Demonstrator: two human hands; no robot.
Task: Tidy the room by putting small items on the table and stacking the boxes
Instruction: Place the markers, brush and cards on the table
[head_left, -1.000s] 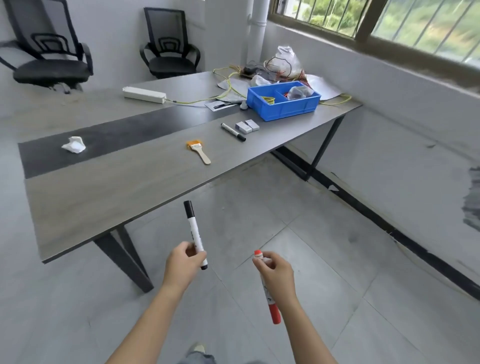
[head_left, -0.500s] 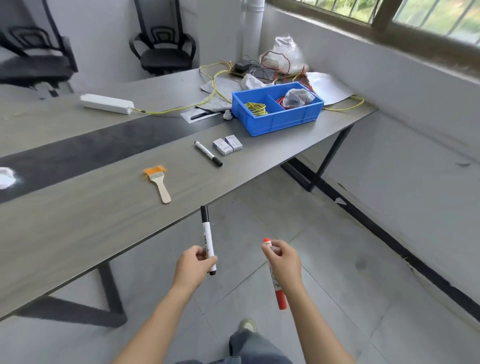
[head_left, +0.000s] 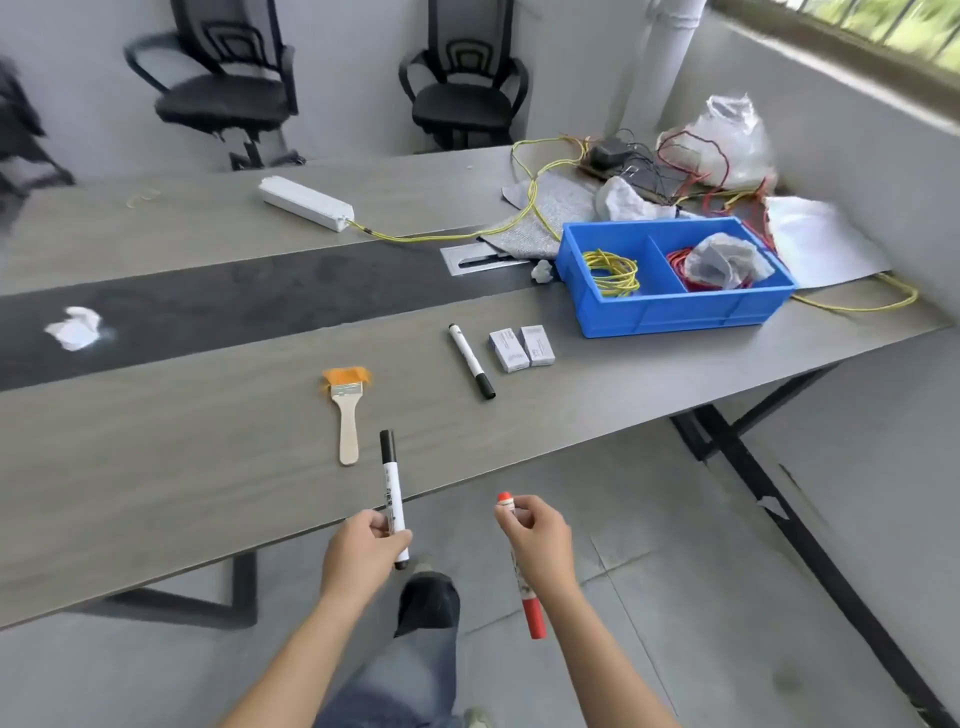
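One long grey table (head_left: 156, 493) fills most of the view, and it already carries a blue bin (head_left: 675, 317) of coiled wire, a wooden brush (head_left: 347, 415), a spare black marker (head_left: 471, 361) and two small boxes (head_left: 522, 348) lying side by side, touching but not stacked. So some small stuff looks sorted, and the stacking looks like it's left to do imo. The left hand (head_left: 358, 556) pinches a black-capped marker (head_left: 392, 499) near its lower end, cap up, right at the table's near edge. The right hand (head_left: 537, 540) is curled round a red marker (head_left: 527, 597) near its top, hanging over the floor just beside that edge. Neither is set down yet. Hard to read: the wire-and-bag mess (head_left: 675, 161) in the far corner is a tangle, the chairs (head_left: 228, 98) are blurry, and the print on the boxes is too small.
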